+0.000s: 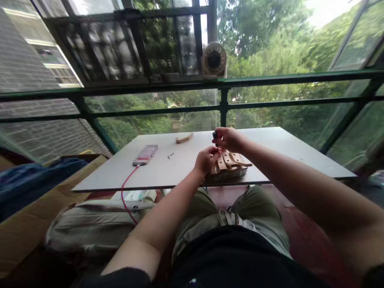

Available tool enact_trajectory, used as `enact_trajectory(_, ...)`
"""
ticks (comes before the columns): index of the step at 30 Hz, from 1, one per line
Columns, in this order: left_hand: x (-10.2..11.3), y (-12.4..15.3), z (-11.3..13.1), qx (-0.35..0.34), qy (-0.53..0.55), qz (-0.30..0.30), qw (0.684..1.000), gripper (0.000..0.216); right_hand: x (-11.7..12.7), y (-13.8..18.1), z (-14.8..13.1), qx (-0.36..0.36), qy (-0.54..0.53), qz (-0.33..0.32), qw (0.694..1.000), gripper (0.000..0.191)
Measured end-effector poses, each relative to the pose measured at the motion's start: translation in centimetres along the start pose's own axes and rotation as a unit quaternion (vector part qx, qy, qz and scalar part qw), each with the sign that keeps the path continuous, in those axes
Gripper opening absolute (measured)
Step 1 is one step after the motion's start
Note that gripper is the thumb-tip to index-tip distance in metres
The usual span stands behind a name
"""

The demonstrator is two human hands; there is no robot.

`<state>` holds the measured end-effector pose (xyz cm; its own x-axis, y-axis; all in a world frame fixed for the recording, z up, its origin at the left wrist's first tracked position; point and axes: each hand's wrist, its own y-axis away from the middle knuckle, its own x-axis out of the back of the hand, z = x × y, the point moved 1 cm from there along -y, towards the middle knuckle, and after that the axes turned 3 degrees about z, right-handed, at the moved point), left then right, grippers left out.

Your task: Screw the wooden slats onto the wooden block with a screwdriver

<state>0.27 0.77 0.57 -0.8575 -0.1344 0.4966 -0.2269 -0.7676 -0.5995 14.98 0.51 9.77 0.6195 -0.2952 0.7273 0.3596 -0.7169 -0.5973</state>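
My right hand (pixel 230 139) is closed round the black handle of a screwdriver (pixel 215 135), held upright with its tip pointing down. My left hand (pixel 206 161) is lower and to the left, its fingertips pinched together by the screwdriver's tip. What they pinch is too small and hidden to make out. Under both hands, near the table's front edge, lies a wooden piece made of several pale slats (pixel 230 161) with dark holes. The slats rest on a darker base (pixel 231 174). My left hand covers the left end of this piece.
On the white table (pixel 162 172) lie a curved wooden piece (pixel 183 139), two small dark screws (pixel 170 155) and a blurred-out phone-like device (pixel 146 154) with a red cable (pixel 123 186). A grey bag (pixel 90 224) and a cardboard box (pixel 45 196) stand at the left. Green railings (pixel 168 110) run behind.
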Motion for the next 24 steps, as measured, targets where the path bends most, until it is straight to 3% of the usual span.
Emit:
enact_trajectory(10, 0.1, 0.1, 0.7, -0.011, -0.006, 0.002, 1.0, 0.018, 0.6, 0.1, -0.2, 0.003, -0.005, -0.004, 1.0, 0.016)
enact_trajectory(15, 0.1, 0.1, 0.7, -0.018, -0.01, 0.005, 1.0, 0.019, 1.5, 0.1, -0.8, 0.029, -0.029, -0.033, 0.999, 0.037)
enact_trajectory(24, 0.1, 0.3, 0.5, -0.018, -0.013, 0.004, 1.0, 0.02, 1.8, -0.6, -0.7, 0.03, -0.01, -0.034, 0.999, 0.024)
